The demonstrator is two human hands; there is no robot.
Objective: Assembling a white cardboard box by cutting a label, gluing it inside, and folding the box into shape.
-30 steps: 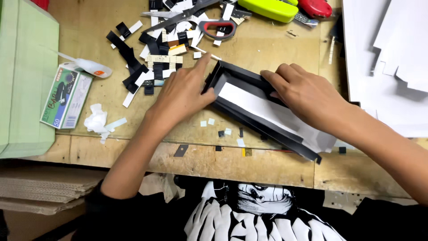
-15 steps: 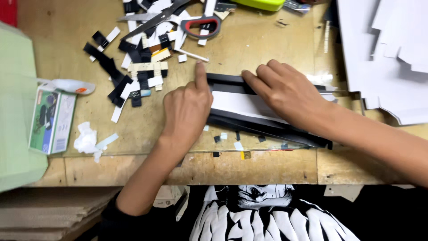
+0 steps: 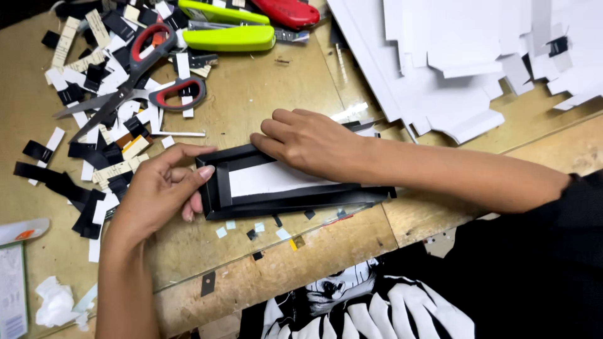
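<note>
So the long black paper tray (image 3: 282, 188) with the white strip inside it sits flat on the wooden workbench (image 3: 264, 94), pretty much dead centre, and both hands are on it. The left hand (image 3: 160, 188) is at the tray's left end, fingers curled loosely around that short wall with the thumb laid along the top edge, so it's gripping the end rather than spread out. The right hand (image 3: 308, 141) lies palm down over the tray's far long wall, fingers stretched out and close together, tips pressing on the far left corner. Up and left of the tray there's a messy heap of black and white paper scraps (image 3: 94, 125) with red-handled scissors (image 3: 141, 78) lying open on top. Straight beyond the tray is a lime-green stapler (image 3: 229, 37), and off to its upper right a stack of white cut card sheets (image 3: 452, 56). A few tiny offcuts (image 3: 257, 229) sit just in front of the tray.
</note>
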